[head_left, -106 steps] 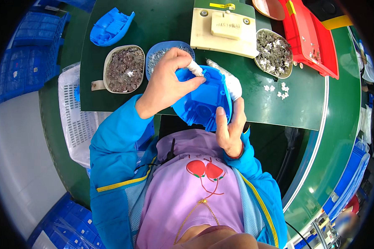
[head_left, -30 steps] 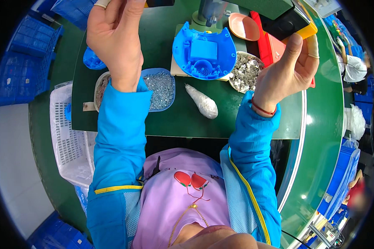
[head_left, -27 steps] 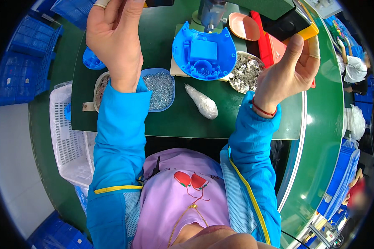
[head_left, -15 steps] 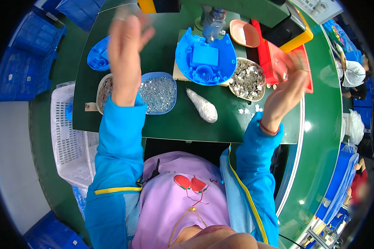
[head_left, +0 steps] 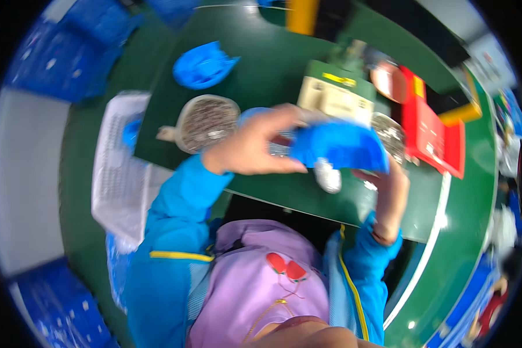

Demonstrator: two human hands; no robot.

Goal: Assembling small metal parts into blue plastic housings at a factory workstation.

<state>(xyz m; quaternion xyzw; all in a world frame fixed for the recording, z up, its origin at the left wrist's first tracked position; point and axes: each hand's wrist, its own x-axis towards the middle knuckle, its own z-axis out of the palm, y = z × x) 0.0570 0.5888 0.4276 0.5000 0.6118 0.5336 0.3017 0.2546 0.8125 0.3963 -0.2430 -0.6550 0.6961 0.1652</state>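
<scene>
A blue plastic housing (head_left: 339,146), curved and hollow, is held up above the near part of the green table, tilted and blurred. My left hand (head_left: 252,142) spans its left end, thumb below and fingers above. At the other end my right hand (head_left: 392,188) grips it, most of the fingers hidden behind the housing. Partly covered below it lies a white tapered bundle (head_left: 329,178). Behind my left hand, a blue tray (head_left: 250,115) of small metal parts shows in part. Beyond the housing stands the pale block of a press fixture (head_left: 335,100) with nothing on it.
Left on the table are a tray of brownish small parts (head_left: 207,123) and another blue plastic part (head_left: 204,66). A tray of mixed parts (head_left: 388,134), a pinkish bowl (head_left: 388,81) and red bins (head_left: 432,127) stand right. A white crate (head_left: 119,174) sits beside the table.
My hands have come down from beside the press and now hold the blue housing, lifted off the fixture toward me. The whole view has shifted and turned.
</scene>
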